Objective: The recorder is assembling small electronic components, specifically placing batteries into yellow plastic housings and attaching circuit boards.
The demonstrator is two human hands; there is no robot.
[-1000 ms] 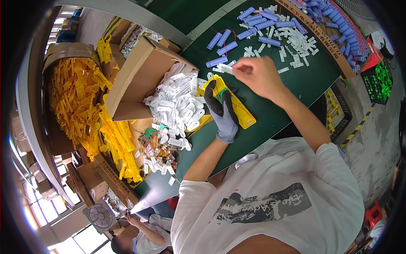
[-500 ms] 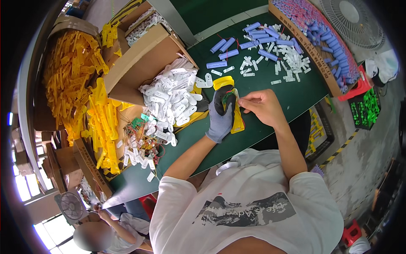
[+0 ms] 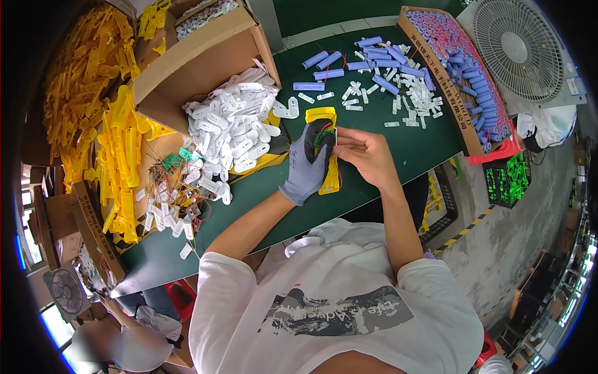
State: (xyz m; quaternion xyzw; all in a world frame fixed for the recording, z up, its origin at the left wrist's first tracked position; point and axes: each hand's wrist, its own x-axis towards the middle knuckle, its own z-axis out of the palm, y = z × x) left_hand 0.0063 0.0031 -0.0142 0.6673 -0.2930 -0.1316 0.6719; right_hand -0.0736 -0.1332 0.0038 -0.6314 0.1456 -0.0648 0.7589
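My left hand [image 3: 300, 169], in a grey glove with dark fingertips, is closed around a yellow plastic shell [image 3: 321, 115] above the green table. A small green circuit board [image 3: 325, 134] shows in the shell between its thumb and fingers. My bare right hand [image 3: 370, 157] meets the shell's right side with thumb and fingers pinched together. A narrow pale edge shows at those fingertips; what they hold is too small to make out. Left of the shell lie two white oval plastic covers [image 3: 286, 108], near a large heap of white covers [image 3: 233, 124].
Loose purple battery cells [image 3: 377, 56] and small white pieces [image 3: 416, 103] lie across the far table [image 3: 261, 215]. A cell-filled carton [image 3: 436, 62] stands right, by a fan [image 3: 514, 47]. Yellow shells [image 3: 121, 156], wired boards [image 3: 177, 181] and an open carton [image 3: 199, 62] occupy the left. Another person sits lower left.
The whole view has swung, so the table and its things sit further left. My left hand keeps its grip on the shell. The right fingers stay at its edge, now a little straighter.
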